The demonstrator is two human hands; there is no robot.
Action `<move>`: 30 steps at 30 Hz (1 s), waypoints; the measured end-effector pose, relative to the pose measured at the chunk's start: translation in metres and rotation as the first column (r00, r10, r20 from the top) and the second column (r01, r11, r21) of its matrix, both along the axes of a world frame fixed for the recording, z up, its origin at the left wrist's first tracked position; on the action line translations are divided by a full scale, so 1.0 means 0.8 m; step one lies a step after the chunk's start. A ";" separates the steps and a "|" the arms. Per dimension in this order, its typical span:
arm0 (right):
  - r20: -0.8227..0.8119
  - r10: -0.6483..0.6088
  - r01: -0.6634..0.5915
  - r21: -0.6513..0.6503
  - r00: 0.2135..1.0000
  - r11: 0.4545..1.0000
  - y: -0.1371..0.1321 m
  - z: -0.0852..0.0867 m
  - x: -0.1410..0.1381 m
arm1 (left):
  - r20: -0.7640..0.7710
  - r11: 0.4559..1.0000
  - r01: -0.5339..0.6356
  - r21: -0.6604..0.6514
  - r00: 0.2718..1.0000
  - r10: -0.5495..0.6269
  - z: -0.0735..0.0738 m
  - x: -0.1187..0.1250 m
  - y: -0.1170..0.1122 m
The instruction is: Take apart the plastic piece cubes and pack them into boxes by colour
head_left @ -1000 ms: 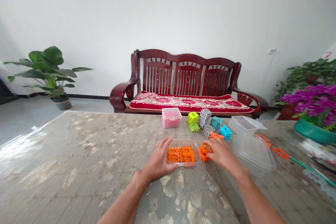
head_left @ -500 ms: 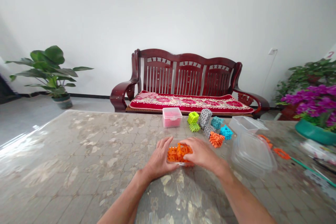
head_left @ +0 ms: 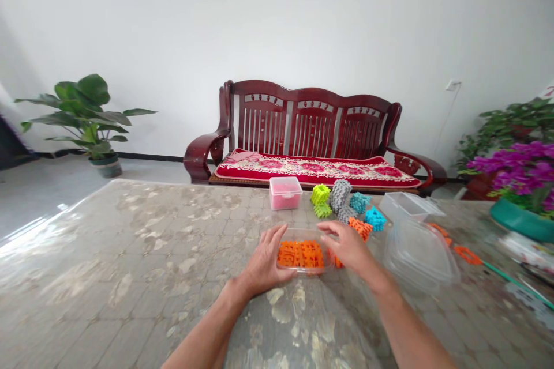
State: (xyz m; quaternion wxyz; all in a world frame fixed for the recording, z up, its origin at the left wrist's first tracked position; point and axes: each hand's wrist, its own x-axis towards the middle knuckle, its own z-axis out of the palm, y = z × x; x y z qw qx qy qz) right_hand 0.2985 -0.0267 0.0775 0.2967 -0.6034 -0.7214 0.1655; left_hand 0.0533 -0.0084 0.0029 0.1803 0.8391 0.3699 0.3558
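A clear plastic box (head_left: 298,270) holds orange interlocking toy pieces (head_left: 300,254) lying in rows. My left hand (head_left: 265,259) grips the box's left end, thumb along the near side and fingers at the far edge. At the right end is my right hand (head_left: 348,248), its fingers spread and curved over the rim. Another bit of orange (head_left: 338,262) shows beneath my right palm, partly covered, and I cannot tell whether it is touched. Just beyond this hand sits an orange block (head_left: 360,229) of joined pieces.
Behind stand a lidded box with pink contents (head_left: 285,194), a lime block (head_left: 321,200), a grey block (head_left: 341,197) and blue blocks (head_left: 374,218). Clear lids (head_left: 422,253) and an open clear box (head_left: 402,207) lie right, near an orange-and-green stick (head_left: 515,282) and a flowerpot (head_left: 521,221).
My right hand has moved right, from over the orange pieces to the box's right end. The raised orange piece no longer stands up; the pieces in the box look flat.
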 end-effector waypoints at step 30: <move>0.428 0.083 -0.022 -0.146 0.900 0.989 -0.010 -0.028 0.068 | 0.005 1.000 -0.002 -0.025 1.000 0.002 0.004 0.000 -0.002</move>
